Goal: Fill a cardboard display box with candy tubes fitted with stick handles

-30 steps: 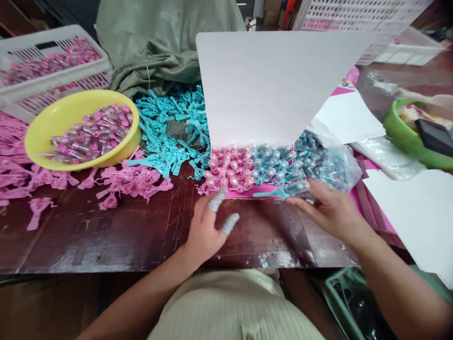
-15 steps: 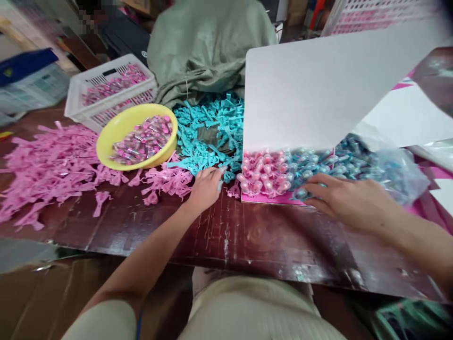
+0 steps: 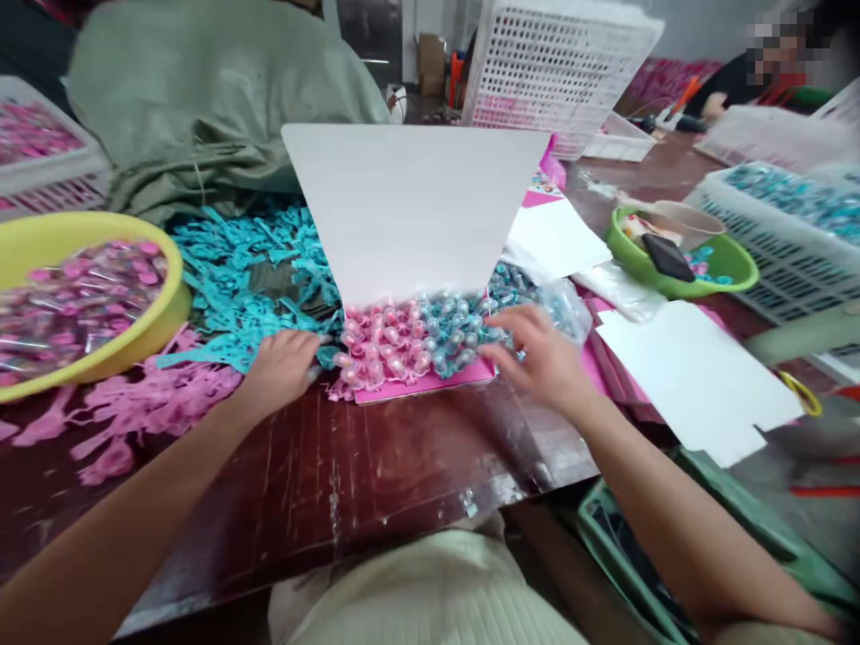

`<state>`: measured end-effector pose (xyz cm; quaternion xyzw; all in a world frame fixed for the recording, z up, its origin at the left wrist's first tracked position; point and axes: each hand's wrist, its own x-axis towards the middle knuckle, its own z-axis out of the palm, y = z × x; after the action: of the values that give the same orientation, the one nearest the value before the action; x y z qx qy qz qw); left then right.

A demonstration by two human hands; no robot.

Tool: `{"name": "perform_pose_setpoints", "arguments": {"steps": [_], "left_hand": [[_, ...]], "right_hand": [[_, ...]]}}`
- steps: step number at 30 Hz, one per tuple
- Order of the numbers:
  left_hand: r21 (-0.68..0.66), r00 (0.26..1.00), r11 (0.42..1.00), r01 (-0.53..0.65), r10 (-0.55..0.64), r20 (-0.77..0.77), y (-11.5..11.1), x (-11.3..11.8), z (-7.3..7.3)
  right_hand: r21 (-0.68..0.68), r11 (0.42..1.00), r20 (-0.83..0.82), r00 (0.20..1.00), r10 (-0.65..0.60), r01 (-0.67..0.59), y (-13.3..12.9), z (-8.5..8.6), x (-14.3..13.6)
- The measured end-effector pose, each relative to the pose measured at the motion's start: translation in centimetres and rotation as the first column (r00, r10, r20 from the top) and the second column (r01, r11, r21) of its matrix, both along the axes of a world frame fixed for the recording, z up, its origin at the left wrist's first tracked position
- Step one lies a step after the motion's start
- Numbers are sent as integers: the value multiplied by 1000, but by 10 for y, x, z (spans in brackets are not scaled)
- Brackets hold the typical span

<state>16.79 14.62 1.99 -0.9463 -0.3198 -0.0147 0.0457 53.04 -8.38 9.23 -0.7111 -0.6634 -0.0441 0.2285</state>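
Observation:
An upright white lid stands behind a shallow pink box point(image 3: 430, 387). In the box sit rows of pink clear-topped pieces point(image 3: 382, 345) on the left and blue ones point(image 3: 453, 331) on the right. My right hand point(image 3: 541, 354) is at the box's right end, thumb and fingers apart, by the blue pieces. My left hand point(image 3: 286, 367) lies left of the box beside a pile of turquoise ribbon-like pieces point(image 3: 232, 269), fingers stretched out and a little blurred; nothing shows in them. Behind my right hand, more blue pieces lie in a clear plastic bag point(image 3: 568, 309).
At left are a yellow basin point(image 3: 176, 296) of pink pieces, pink ribbon-like pieces point(image 3: 154, 403) and a white basket point(image 3: 87, 175). A green bowl point(image 3: 722, 278), white card sheet point(image 3: 705, 376) and blue-filled crate point(image 3: 726, 219) stand right. A person sits far right.
The view has swung right, bringing the green bowl and crates into sight. My right hand has drawn away from the blue pieces at the box's front and its fingers have spread. The lid appears more squarely upright.

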Motion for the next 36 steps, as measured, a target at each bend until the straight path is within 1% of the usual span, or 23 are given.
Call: {"name": "perform_pose_setpoints", "arguments": {"steps": [1, 2, 4, 6, 8, 9, 11, 13, 14, 15, 16, 17, 18, 20, 21, 22, 23, 25, 27, 28, 30, 33, 36], "left_hand": [[19, 1000, 1000, -8, 8, 8, 0, -2, 1], [24, 1000, 1000, -9, 8, 16, -1, -3, 2], [-19, 999, 1000, -21, 22, 42, -3, -1, 8], [-81, 989, 991, -103, 111, 93, -6, 2, 17], [-108, 951, 967, -232, 249, 182, -12, 1, 31], [-113, 926, 955, -274, 294, 238, -18, -3, 40], [-165, 867, 940, -299, 340, 365, -37, -15, 59], [-357, 761, 894, -271, 426, 489, -70, -28, 76], [-495, 692, 837, -232, 500, 521, -90, -31, 82], [-644, 632, 749, -155, 576, 518, -111, -30, 86], [-762, 604, 645, -62, 632, 486, -131, -25, 87], [-844, 615, 536, 27, 657, 437, -149, -16, 85], [-893, 646, 442, 90, 656, 390, -165, -6, 81], [-933, 673, 324, 160, 655, 343, -185, 19, 70], [-942, 681, 284, 178, 656, 326, -191, 29, 64], [-948, 683, 251, 195, 659, 314, -194, 39, 59], [-953, 689, 217, 213, 658, 304, -195, 45, 55], [-952, 700, 173, 253, 646, 303, -194, 52, 50], [-939, 700, 190, 287, 627, 341, -192, 54, 49], [-928, 699, 229, 293, 611, 372, -192, 54, 49], [-882, 702, 368, 296, 542, 462, -193, 54, 47], [-749, 738, 593, 296, 357, 573, -197, 56, 41], [-611, 771, 738, 288, 200, 605, -201, 59, 33]], "right_hand": [[56, 993, -58, 993, -104, 107, -5, -6, 15], [54, 977, -85, 976, -200, 205, -9, -15, 30], [-96, 940, -34, 943, -331, 326, -11, -38, 54], [-287, 889, 56, 933, -355, 356, -7, -61, 65], [-372, 866, 87, 942, -325, 334, -3, -78, 67], [-374, 869, 88, 946, -313, 323, -3, -81, 66], [-343, 891, 80, 954, -288, 298, -10, -78, 63], [-252, 940, 21, 972, -232, 230, -24, -66, 57], [-199, 967, -51, 984, -173, 159, -33, -58, 51], [-143, 988, -159, 983, -87, 64, -41, -50, 44], [-101, 994, -298, 954, 18, -50, -47, -43, 33], [-62, 984, -449, 885, 121, -166, -52, -36, 19], [-31, 961, -591, 780, 205, -276, -55, -31, 2], [40, 904, -779, 554, 295, -426, -54, -24, -33], [65, 882, -812, 489, 319, -467, -51, -23, -48], [78, 865, -812, 471, 343, -496, -48, -23, -61], [80, 854, -787, 494, 371, -514, -45, -24, -70], [78, 844, -689, 583, 430, -531, -40, -25, -78], [86, 839, -595, 648, 476, -537, -39, -24, -77], [88, 837, -562, 667, 489, -540, -40, -24, -75], [71, 833, -516, 694, 501, -549, -42, -22, -72], [22, 819, -482, 712, 511, -573, -46, -23, -71], [-27, 848, -541, 722, 432, -529, -48, -29, -75]]}}
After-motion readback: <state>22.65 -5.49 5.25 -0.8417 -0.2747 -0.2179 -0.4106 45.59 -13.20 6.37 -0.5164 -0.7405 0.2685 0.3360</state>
